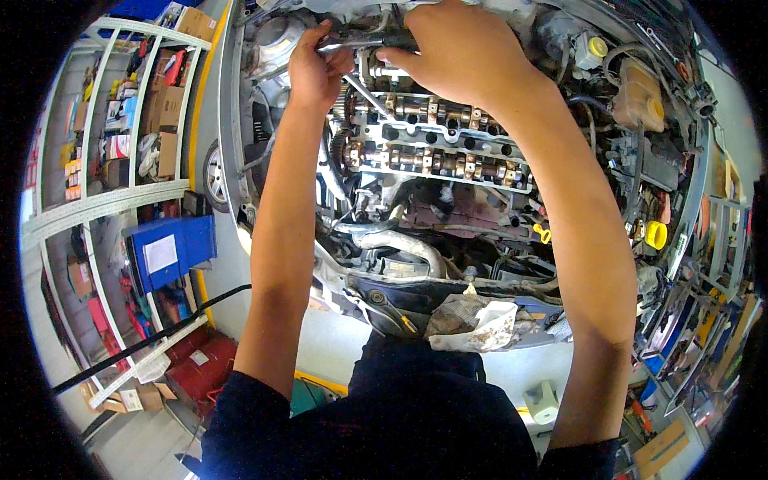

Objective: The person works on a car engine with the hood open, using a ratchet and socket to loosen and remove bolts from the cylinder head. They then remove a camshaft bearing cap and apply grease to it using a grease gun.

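Over the far left of an open engine bay, my left hand (318, 70) is closed around the head end of a ratchet wrench (356, 40). My right hand (460, 48) wraps the tool's dark handle from above, its thumb pointing left. A thin metal rod (368, 96) slants from beside my left hand down towards the engine; where its upper end joins is hidden. Below my hands lies the uncovered cylinder head, with a far camshaft (408, 106) and a near camshaft (444, 163) exposed. Toothed sprockets (340, 148) sit at their left ends.
A cloudy coolant tank (640, 92) and a yellow cap (656, 234) are on the right. Crumpled plastic (472, 322) and a screwdriver (406, 322) lie on the front panel. Shelving (116, 204) with boxes stands left, near a red case (200, 360). A black cable (152, 340) crosses there.
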The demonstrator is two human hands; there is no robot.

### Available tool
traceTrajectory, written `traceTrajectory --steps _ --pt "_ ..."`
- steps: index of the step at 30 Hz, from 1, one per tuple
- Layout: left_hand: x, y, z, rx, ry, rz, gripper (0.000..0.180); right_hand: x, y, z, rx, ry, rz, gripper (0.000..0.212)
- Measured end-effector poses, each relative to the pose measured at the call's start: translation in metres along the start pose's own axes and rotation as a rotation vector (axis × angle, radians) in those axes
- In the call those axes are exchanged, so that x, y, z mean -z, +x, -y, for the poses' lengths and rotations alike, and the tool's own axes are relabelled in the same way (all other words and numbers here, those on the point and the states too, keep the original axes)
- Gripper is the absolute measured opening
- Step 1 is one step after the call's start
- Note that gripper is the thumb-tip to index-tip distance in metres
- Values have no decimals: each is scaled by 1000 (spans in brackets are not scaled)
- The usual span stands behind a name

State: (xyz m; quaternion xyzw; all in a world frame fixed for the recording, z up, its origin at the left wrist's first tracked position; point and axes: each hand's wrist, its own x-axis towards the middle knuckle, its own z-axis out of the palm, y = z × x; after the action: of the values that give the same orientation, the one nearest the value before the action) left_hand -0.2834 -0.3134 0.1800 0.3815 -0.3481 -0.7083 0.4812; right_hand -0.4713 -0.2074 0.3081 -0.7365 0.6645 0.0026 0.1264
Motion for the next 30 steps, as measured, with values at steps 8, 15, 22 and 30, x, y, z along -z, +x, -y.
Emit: traceTrajectory --steps 8,15,22,30 --pt "9 14 -2 50 -36 48 20 -2 4 0 40 11 -69 43" --pt "6 28 -4 121 -37 167 20 -30 5 -12 50 112 -318 41" --pt "-16 39 -6 202 50 105 23 -32 3 -15 28 158 -347 43" --pt "-25 61 1 249 109 164 22 -41 21 -41 15 194 -391 44"
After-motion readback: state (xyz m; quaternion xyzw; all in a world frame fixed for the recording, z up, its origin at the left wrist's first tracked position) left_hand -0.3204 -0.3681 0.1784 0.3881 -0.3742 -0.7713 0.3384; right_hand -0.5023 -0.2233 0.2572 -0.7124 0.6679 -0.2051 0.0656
